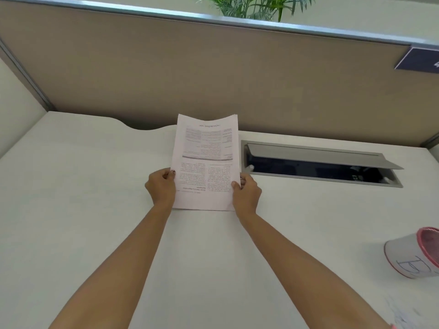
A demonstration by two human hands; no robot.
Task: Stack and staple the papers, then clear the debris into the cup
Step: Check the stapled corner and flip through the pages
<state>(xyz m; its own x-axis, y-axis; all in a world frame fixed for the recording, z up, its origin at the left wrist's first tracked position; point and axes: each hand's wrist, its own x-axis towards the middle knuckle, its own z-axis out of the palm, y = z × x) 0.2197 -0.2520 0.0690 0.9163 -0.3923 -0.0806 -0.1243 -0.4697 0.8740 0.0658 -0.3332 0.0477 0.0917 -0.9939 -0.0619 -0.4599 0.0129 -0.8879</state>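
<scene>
A stack of printed papers [206,160] stands upright on its lower edge on the white desk [95,186], text upside down to me. My left hand [161,186] grips the stack's left side and my right hand [245,192] grips its right side, thumbs on the front page. A white cup with a pink rim and inside [414,252] sits at the desk's right edge, apart from both hands. No stapler is in view.
An open grey cable tray [320,163] is sunk into the desk right of the papers. A beige partition wall [213,74] runs behind the desk, with a plant above it. Faint scribbles or scraps [401,314] lie at the lower right.
</scene>
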